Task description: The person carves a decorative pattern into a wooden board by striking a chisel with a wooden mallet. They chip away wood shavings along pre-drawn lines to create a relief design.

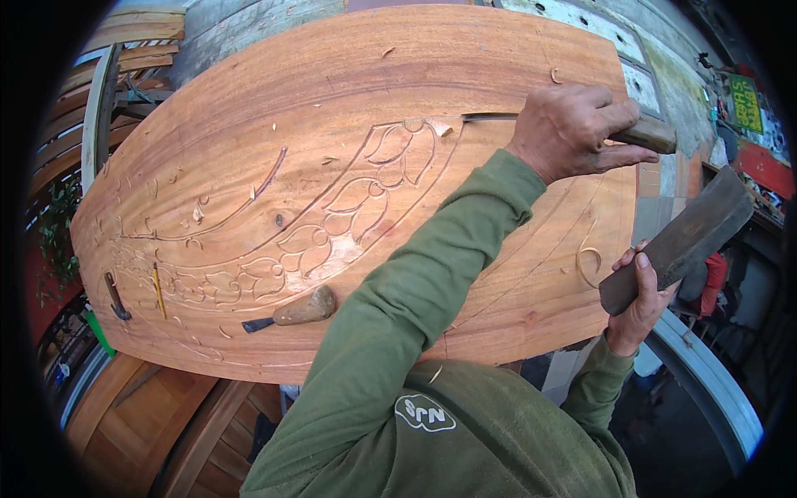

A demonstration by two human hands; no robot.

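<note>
My left hand [577, 129] is closed around the wooden handle of a carving chisel [490, 116], whose thin dark blade points left. Its tip meets a curved line beside the carved band; whether it is cutting in cannot be told. At the right, my right hand [639, 303] grips the lower end of a dark wooden block mallet [693, 232], tilted up and apart from the chisel handle. Beneath the chisel lies a large reddish-brown wooden panel [398, 58]. A carved leaf-and-vine pattern [357, 199] sweeps across it.
A second chisel [303, 307] with a thick wooden handle rests near the panel's front edge. Further left lie a yellow pencil [158, 290] and a small dark tool [116, 297]. Shavings [589, 261] are scattered about. Stacked planks [137, 37] stand at the far left.
</note>
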